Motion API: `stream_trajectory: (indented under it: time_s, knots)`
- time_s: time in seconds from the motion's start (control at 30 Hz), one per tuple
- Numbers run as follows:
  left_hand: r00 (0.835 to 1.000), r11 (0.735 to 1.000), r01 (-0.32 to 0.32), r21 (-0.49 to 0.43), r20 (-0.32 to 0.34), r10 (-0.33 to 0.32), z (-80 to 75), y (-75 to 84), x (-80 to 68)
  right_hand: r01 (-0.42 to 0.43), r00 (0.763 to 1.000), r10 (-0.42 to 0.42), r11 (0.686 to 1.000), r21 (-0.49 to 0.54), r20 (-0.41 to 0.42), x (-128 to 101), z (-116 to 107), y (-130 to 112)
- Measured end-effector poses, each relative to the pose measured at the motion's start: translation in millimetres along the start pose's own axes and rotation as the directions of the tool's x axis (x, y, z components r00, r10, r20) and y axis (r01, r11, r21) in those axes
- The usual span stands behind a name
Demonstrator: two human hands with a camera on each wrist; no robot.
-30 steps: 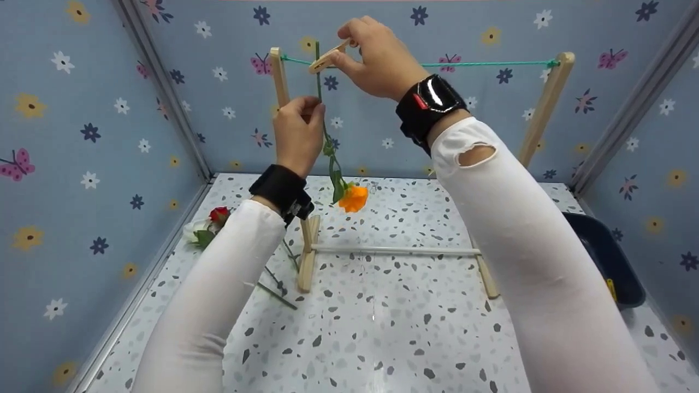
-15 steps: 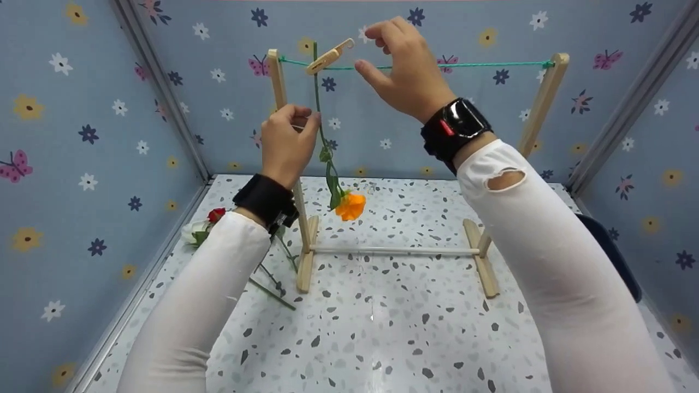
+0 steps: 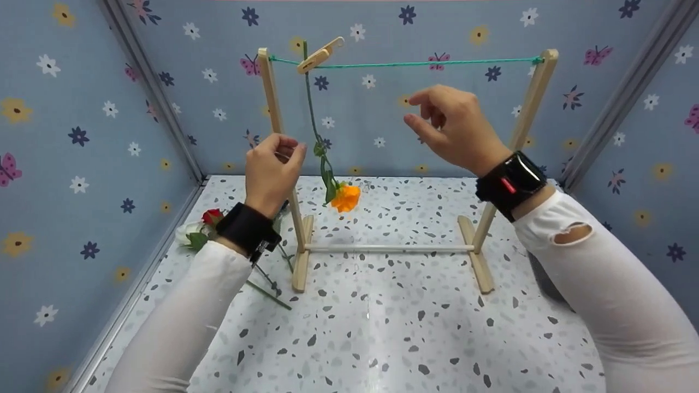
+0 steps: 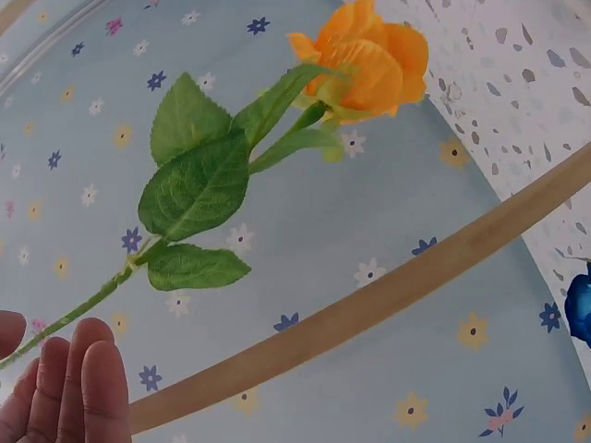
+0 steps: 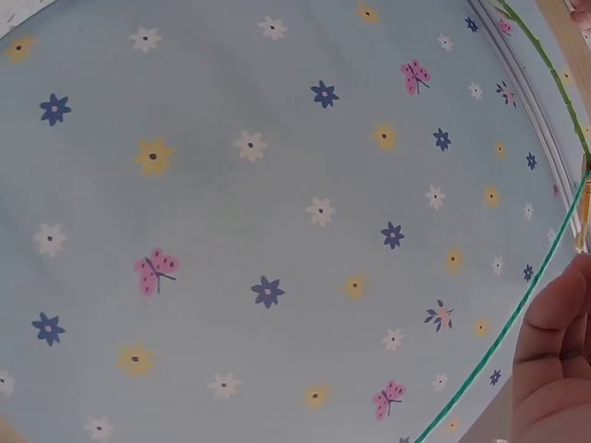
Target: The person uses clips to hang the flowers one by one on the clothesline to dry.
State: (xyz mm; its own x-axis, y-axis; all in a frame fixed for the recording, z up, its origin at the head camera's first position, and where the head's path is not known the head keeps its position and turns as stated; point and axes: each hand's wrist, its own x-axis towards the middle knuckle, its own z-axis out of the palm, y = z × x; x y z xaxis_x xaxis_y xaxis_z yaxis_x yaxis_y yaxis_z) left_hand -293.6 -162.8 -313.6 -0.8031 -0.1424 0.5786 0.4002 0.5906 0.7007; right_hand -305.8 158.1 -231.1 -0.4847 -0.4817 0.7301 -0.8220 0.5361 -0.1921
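Observation:
An orange rose (image 3: 345,197) hangs head down from a green string (image 3: 409,64), its stem (image 3: 311,103) clipped near the cut end by a tilted wooden clothespin (image 3: 314,61). Beside the stem, my left hand (image 3: 273,174) holds nothing, fingers loosely bent. In the left wrist view the rose's leaves (image 4: 199,185) spread out beyond those fingers (image 4: 103,388). My right hand (image 3: 458,131) is apart from the string and below it, thumb and fingers spread with nothing between them. Part of that hand shows at the right edge of the right wrist view, near the string (image 5: 503,337).
Wooden posts (image 3: 535,98) on feet carry the string, joined low by a white rod (image 3: 387,248). Left on the speckled table (image 3: 382,327) lie a red rose (image 3: 212,216) and a white rose (image 3: 188,233); a blue flower (image 4: 580,305) shows too. A dark bin (image 3: 546,278) stands right, partly hidden.
My right hand has let go of the clothespin and moved down and right. My left hand has left the stem, moving down and slightly left. The rose stays hanging from the string.

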Motion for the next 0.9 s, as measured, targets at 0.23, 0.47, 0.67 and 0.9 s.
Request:
stream_trajectory:
  time_s: [0.23, 0.47, 0.67, 0.9]
  knots:
    - [0.993, 0.998, -0.057, 0.026, 0.102, 0.054, 15.3, -6.3, -32.2, -0.048, 0.996, 0.046, 0.999, -0.023, -0.082, -58, -28, 25]
    - [0.967, 0.985, -0.157, 0.073, 0.213, 0.138, 33.9, -17.0, -63.0, -0.349, 0.925, 0.339, 0.936, -0.033, -0.173, -118, -52, 59]
    - [0.934, 0.970, -0.220, 0.100, 0.309, 0.180, 50.0, -32.4, -82.9, -0.575, 0.818, 0.568, 0.811, -0.110, -0.089, -174, -60, 103]
    - [0.895, 0.964, -0.240, 0.117, 0.410, 0.173, 65.1, -46.4, -103.2, -0.713, 0.611, 0.768, 0.640, -0.287, 0.194, -239, -73, 158]
